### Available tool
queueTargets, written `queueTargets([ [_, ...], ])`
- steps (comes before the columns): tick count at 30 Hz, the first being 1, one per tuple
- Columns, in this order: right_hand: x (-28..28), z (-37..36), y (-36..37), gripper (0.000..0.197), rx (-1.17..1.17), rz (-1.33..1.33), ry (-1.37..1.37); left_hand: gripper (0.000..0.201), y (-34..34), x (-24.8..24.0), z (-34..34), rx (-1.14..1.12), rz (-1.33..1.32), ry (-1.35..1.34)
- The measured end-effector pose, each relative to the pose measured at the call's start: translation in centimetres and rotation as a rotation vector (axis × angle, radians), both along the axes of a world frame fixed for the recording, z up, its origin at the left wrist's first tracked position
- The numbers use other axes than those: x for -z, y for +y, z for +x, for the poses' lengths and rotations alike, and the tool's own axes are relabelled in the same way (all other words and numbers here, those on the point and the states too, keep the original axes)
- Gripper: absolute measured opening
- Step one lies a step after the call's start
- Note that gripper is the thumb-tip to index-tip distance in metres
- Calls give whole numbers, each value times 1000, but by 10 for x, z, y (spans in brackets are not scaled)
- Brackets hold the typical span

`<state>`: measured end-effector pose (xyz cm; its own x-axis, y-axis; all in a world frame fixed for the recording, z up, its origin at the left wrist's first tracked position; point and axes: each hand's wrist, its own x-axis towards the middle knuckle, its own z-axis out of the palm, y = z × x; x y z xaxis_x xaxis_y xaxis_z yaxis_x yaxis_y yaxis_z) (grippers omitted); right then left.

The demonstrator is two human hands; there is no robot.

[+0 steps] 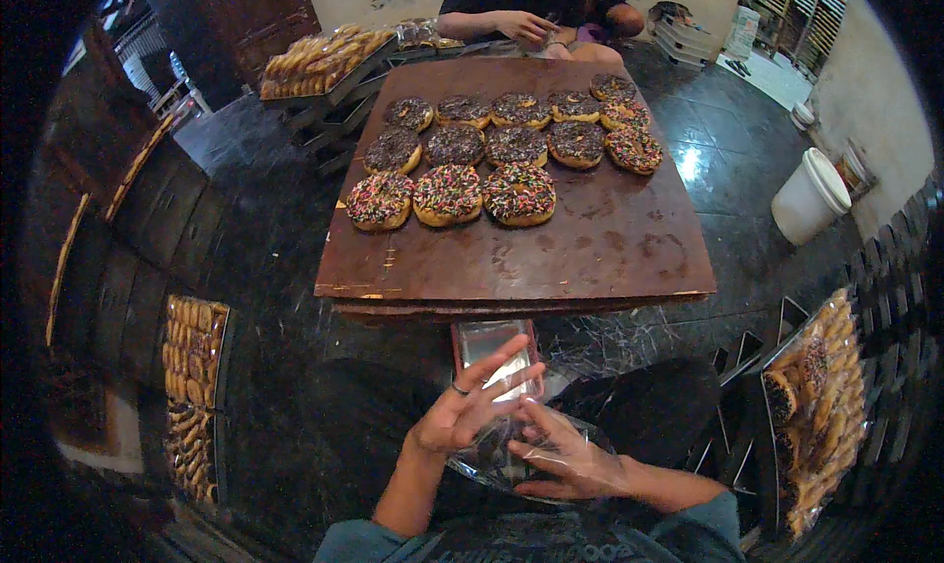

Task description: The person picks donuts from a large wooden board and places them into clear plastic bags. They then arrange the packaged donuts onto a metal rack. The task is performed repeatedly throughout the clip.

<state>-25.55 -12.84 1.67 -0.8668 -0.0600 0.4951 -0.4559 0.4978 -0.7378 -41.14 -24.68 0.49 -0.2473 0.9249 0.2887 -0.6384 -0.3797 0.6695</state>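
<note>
Clear plastic bag (501,450), thin and crinkly, sits low in your lap between both hands. Your left hand (462,415) spreads its fingers wide across the film, gripping nothing firmly; your right hand (570,460) curls loosely under its edge. It looks feather-light, limp and slippery (best pinched at the mouth rim). Beyond it stands a brown board (590,248) carrying sprinkled doughnuts (448,193), with a white bucket (808,197) off right.
</note>
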Motion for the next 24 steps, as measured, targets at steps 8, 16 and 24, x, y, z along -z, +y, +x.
queueTargets([
  [8, 8, 5, -10, 59, 153, 0, 22, 96, 1, 0, 22, -197, 93, -173],
  [16, 8, 0, -12, 72, 204, -28, -9, 102, 5, 14, 36, 28, 198, -136],
  [24, 4, -33, -1, 62, 116, 46, -430, 79, 2, 42, 47, -400, -107, -191],
])
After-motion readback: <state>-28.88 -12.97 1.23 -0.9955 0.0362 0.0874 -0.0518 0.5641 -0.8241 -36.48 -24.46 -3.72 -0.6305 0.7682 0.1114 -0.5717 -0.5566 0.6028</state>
